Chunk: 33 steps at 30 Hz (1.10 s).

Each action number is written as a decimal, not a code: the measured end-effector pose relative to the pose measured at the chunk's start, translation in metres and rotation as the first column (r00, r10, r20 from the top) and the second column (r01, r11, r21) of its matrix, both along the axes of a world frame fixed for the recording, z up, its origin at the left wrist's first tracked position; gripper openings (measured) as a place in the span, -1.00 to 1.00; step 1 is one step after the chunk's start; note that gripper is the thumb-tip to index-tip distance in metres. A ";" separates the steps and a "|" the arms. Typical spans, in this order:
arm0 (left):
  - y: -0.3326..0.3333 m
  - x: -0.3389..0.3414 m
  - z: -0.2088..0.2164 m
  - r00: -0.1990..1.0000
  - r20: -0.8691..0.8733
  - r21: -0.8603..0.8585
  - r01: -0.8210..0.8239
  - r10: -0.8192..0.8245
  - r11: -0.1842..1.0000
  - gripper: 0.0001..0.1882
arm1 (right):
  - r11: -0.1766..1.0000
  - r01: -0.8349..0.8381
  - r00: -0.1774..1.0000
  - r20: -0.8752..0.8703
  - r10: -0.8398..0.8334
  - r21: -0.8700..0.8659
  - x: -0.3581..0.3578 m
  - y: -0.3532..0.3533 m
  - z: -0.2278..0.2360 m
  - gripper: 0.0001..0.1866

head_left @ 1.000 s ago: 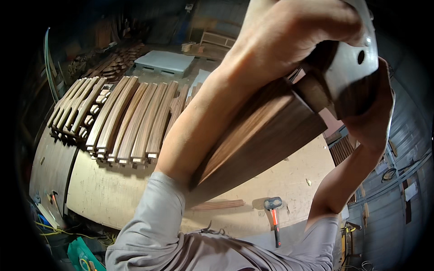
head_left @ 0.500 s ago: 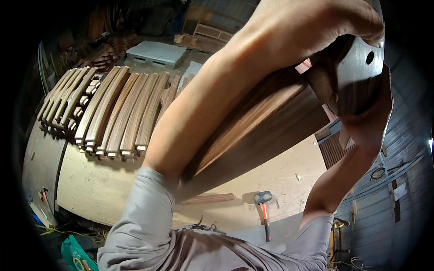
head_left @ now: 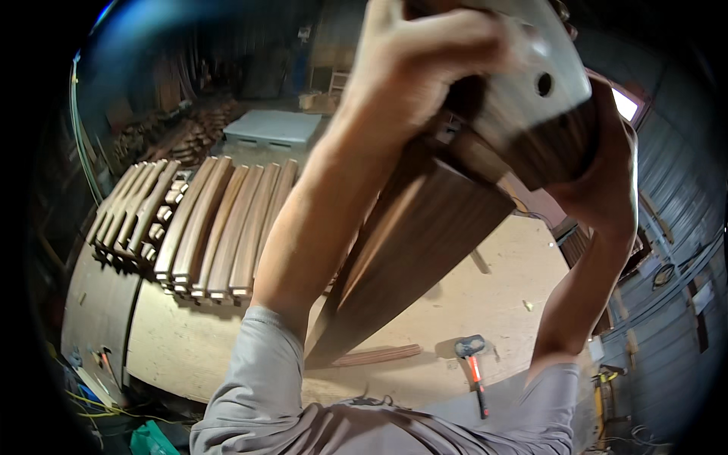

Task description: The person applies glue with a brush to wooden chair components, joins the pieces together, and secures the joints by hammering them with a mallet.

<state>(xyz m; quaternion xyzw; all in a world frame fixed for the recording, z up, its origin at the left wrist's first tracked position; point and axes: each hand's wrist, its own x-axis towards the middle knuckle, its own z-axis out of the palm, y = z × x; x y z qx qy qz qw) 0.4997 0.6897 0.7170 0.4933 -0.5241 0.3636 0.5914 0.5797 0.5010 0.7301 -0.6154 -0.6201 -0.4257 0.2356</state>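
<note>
Above the table [head_left: 189, 349], the left hand [head_left: 425, 64] and right hand [head_left: 603, 197] are gripping a holed block [head_left: 523, 102]; a mallet [head_left: 475, 370] is lying toward the table's near edge.

Wooden piece [head_left: 440, 227] over pale tabletop [head_left: 189, 353]

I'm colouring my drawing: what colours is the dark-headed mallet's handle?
The slim handle is orange-red above and black below; the head view shows it best.
</note>
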 end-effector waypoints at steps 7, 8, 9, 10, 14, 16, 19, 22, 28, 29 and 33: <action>0.007 -0.030 0.030 0.944 0.265 -0.094 0.231 -0.199 0.968 -0.67 | 0.995 0.098 0.989 0.116 -0.097 -0.005 0.006 -0.012 0.002 -0.19; 0.005 -0.043 0.032 0.964 0.202 -0.127 0.203 -0.175 0.971 -0.67 | 0.997 0.079 0.996 0.029 -0.079 0.002 -0.002 -0.012 -0.003 -0.20; 0.007 -0.052 0.034 0.978 0.169 -0.153 0.147 -0.121 0.977 -0.67 | 0.983 0.116 0.982 0.133 -0.135 0.141 -0.004 -0.015 -0.012 -0.22; 0.009 -0.059 0.034 0.988 0.134 -0.180 0.096 -0.073 0.979 -0.66 | 0.948 0.141 0.951 0.229 -0.210 0.284 -0.001 -0.022 -0.025 -0.24; 0.017 -0.028 0.028 0.994 0.112 -0.294 0.037 -0.004 0.955 -0.62 | 0.765 0.279 0.915 0.082 -0.396 0.581 0.053 -0.117 -0.162 -0.31; 0.014 -0.026 0.033 0.993 0.112 -0.295 0.074 -0.042 0.953 -0.61 | 0.665 0.682 0.720 -0.442 -0.535 0.306 0.100 -0.166 -0.310 -0.27; 0.018 -0.027 0.033 0.986 0.119 -0.250 0.140 -0.113 0.958 -0.61 | 0.313 0.675 -0.159 -0.546 -0.822 -0.668 0.097 -0.243 -0.534 -0.18; 0.024 -0.031 0.030 0.992 0.107 -0.237 0.093 -0.069 0.967 -0.61 | 0.201 0.523 -0.313 -0.405 -0.859 -0.829 0.062 -0.271 -0.619 -0.39; 0.028 -0.027 0.030 0.990 0.091 -0.224 0.126 -0.108 0.966 -0.61 | 0.297 0.519 -0.254 -0.477 -0.841 -0.801 0.087 -0.304 -0.666 -0.66; 0.028 -0.028 0.030 0.992 0.087 -0.221 0.114 -0.097 0.969 -0.61 | 0.393 0.490 -0.326 -0.582 -0.745 -0.778 0.092 -0.296 -0.660 -0.73; 0.030 -0.030 0.028 0.987 0.066 -0.226 0.158 -0.147 0.961 -0.59 | 0.819 0.535 -0.286 -0.868 0.406 0.207 0.084 -0.282 -0.559 -0.84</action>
